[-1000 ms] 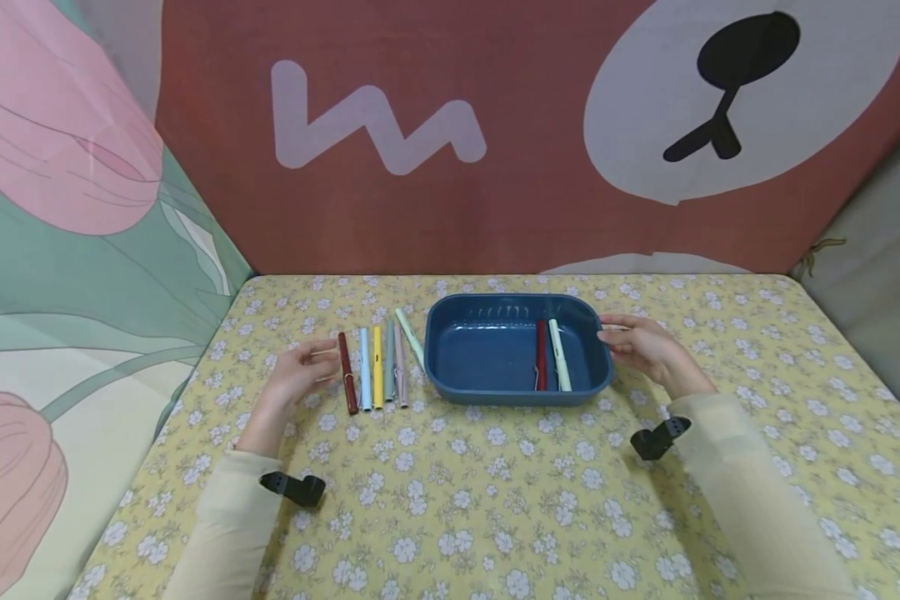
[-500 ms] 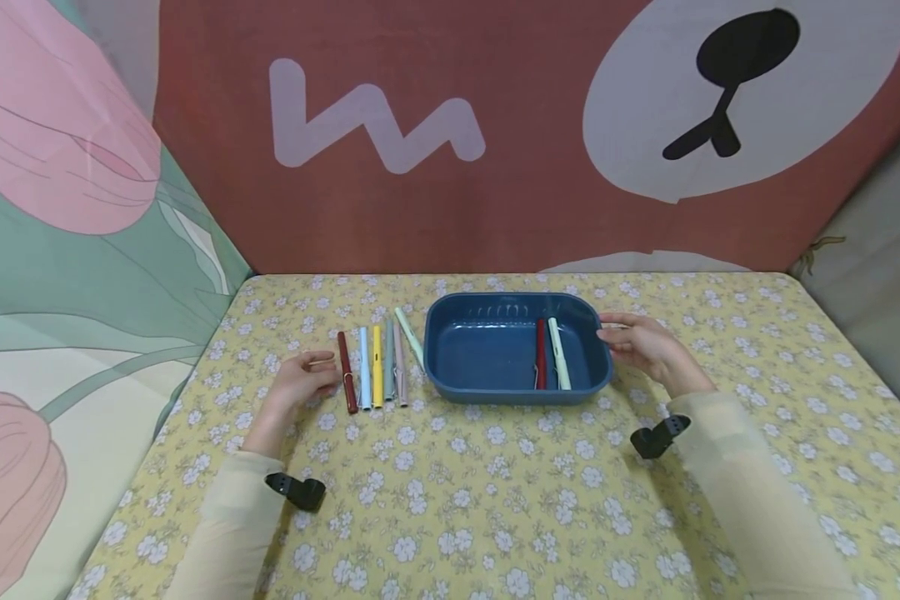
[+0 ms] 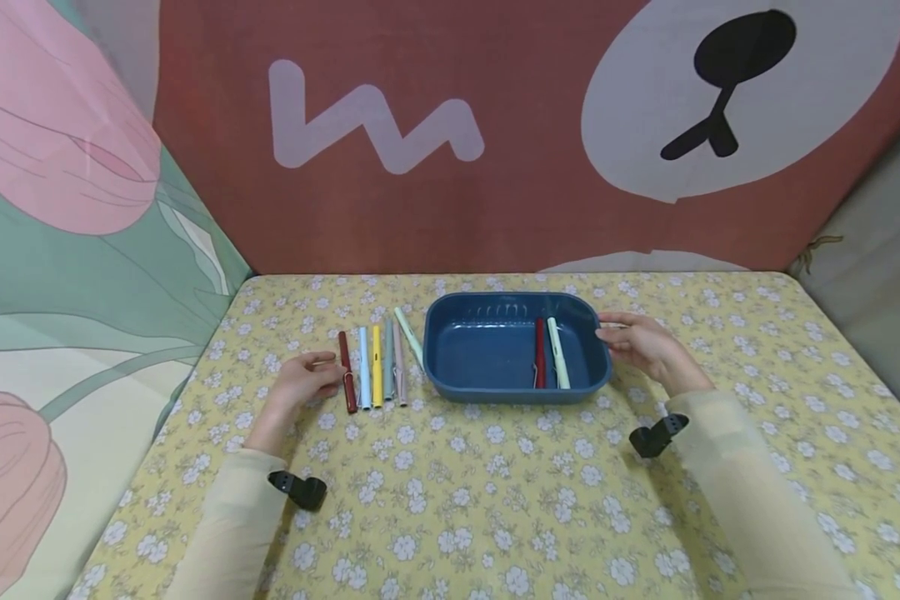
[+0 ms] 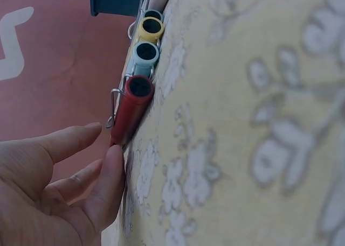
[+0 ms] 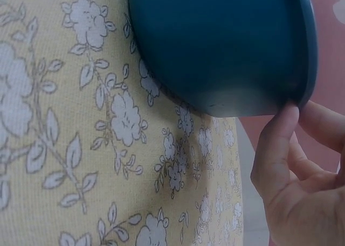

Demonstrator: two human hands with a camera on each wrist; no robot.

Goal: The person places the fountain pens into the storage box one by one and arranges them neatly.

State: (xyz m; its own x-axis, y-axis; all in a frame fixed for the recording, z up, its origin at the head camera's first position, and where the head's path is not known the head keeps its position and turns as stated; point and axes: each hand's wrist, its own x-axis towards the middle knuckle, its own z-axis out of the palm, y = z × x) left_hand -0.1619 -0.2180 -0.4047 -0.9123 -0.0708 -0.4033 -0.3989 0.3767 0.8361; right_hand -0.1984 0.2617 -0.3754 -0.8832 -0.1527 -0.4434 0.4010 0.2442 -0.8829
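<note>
My left hand (image 3: 306,379) is beside a dark red pen (image 3: 347,372), the leftmost of a row on the cloth. In the left wrist view the thumb meets that pen's side, while the index finger stretches out apart from the thumb. My right hand (image 3: 641,343) pinches the right rim of a dark blue plastic basin (image 3: 517,397) between thumb and index finger. Inside the basin, a red pen (image 3: 540,353) and a pale green pen (image 3: 559,357) lie side by side toward the right.
Right of the dark red pen lie a light blue pen (image 3: 364,367), a yellow pen (image 3: 377,367), a grey-green pen (image 3: 389,358) and a lilac pen (image 3: 400,364). Another pale green pen (image 3: 408,335) slants against the basin's left side. A flowered cloth (image 3: 457,500) covers the table.
My left hand has shifted slightly to the right, up to the dark red pen, and its fingers have drawn closer together. The right hand and the basin have stayed in place.
</note>
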